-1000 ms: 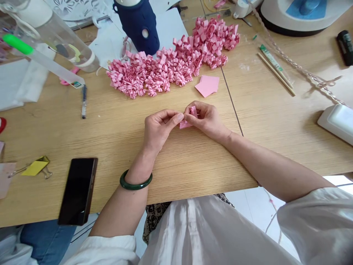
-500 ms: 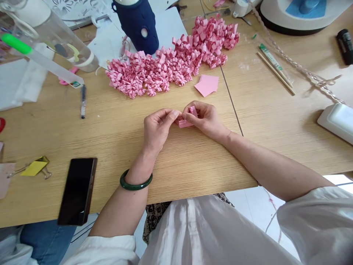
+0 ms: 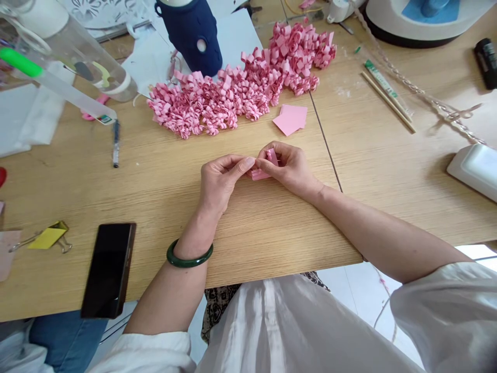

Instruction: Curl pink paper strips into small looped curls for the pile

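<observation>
Pink paper piece [image 3: 259, 174]: small, cut into strips, held just above the wooden table [image 3: 163, 197] between both hands, near the table's front edge and well short of the pile.
Left hand [image 3: 221, 178]: palm turned partly up, wrist bent inward, fingers curled; thumb and forefinger tips closed on the left edge of the paper piece. A green bangle [image 3: 189, 256] sits on the forearm, which crosses the table edge.
Right hand [image 3: 289, 167]: knuckles up, fingers bent over the paper piece, thumb and forefinger pinched on its right, curled end. Forearm bare, angled in from the lower right, resting on the table.
Fingertips: those of the two hands meet almost touching over the paper.
Pile of curled pink pieces [image 3: 236, 90]: farther back on the table, well apart from the hands.
Flat pink squares [image 3: 291, 119]: stacked just beside the pile, between it and the right hand.
Black phone [image 3: 108, 269]: face up at the front left, near the left forearm.
Yellow binder clip [image 3: 48, 237]: left of the phone.
</observation>
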{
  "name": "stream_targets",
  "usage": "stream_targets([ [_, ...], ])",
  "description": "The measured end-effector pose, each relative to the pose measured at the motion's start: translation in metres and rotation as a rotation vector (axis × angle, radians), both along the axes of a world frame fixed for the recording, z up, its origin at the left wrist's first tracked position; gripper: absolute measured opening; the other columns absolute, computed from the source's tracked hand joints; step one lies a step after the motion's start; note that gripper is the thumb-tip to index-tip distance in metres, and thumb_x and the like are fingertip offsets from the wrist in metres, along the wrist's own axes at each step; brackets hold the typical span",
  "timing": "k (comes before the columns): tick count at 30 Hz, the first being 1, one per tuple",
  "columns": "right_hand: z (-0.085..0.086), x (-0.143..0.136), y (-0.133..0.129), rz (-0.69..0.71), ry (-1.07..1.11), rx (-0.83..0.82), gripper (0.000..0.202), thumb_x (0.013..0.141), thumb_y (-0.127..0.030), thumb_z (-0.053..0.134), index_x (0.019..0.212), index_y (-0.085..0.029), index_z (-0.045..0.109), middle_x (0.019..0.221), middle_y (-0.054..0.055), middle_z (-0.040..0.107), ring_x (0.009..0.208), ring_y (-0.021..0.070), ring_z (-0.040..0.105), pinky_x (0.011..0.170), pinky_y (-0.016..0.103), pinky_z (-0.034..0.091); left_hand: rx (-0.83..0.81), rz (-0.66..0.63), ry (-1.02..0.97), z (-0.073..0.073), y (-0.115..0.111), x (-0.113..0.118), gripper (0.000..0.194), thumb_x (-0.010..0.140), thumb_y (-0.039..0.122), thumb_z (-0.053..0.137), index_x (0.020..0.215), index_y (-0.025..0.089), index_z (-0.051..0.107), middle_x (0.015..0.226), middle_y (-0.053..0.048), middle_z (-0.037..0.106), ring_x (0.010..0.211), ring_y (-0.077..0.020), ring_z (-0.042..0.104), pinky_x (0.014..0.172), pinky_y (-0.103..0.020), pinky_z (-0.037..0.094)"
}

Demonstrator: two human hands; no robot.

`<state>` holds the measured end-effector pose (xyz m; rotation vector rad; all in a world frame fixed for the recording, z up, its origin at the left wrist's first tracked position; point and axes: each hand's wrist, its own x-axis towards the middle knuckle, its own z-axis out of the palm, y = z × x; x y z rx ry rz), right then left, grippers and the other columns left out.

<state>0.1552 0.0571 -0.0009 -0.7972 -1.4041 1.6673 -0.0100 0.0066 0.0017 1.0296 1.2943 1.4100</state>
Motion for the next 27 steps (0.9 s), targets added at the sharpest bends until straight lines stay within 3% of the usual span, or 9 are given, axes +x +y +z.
stream_targets([
  [10, -0.0028, -0.0001, 0.0010, -0.019, -0.053, 0.079, 0.053, 0.078, -0.067, 0.087, 0.080, -0.020, 0.062, 0.079, 0.002, 0.069, 0.075, 0.0175, 0.072, 0.075, 0.035, 0.067, -0.020, 0.024, 0.033, -0.0019, 0.0015, -0.0019, 0.030, 0.070, 0.047, 0.096, 0.078, 0.021, 0.084, 0.082, -0.003, 0.081, 0.076, -0.0165, 0.073, 0.079, -0.030, 0.062],
  [22, 0.0022, 0.0002, -0.0007, 0.022, -0.030, 0.073, 0.048, 0.078, -0.058, 0.091, 0.080, -0.019, 0.063, 0.078, 0.001, 0.066, 0.076, 0.0158, 0.070, 0.074, 0.033, 0.067, -0.055, -0.058, -0.116, -0.0005, 0.0039, -0.0058, 0.030, 0.064, 0.043, 0.101, 0.075, 0.021, 0.084, 0.077, -0.001, 0.080, 0.071, -0.0120, 0.071, 0.075, -0.023, 0.060],
  [27, -0.0007, 0.0006, 0.0017, -0.009, -0.059, 0.121, 0.046, 0.081, -0.059, 0.088, 0.087, -0.021, 0.064, 0.085, 0.002, 0.068, 0.082, 0.0173, 0.067, 0.078, 0.032, 0.064, 0.020, 0.019, -0.099, -0.0026, 0.0049, -0.0044, 0.030, 0.066, 0.043, 0.101, 0.075, 0.021, 0.082, 0.073, 0.001, 0.078, 0.066, -0.0103, 0.070, 0.071, -0.022, 0.059],
])
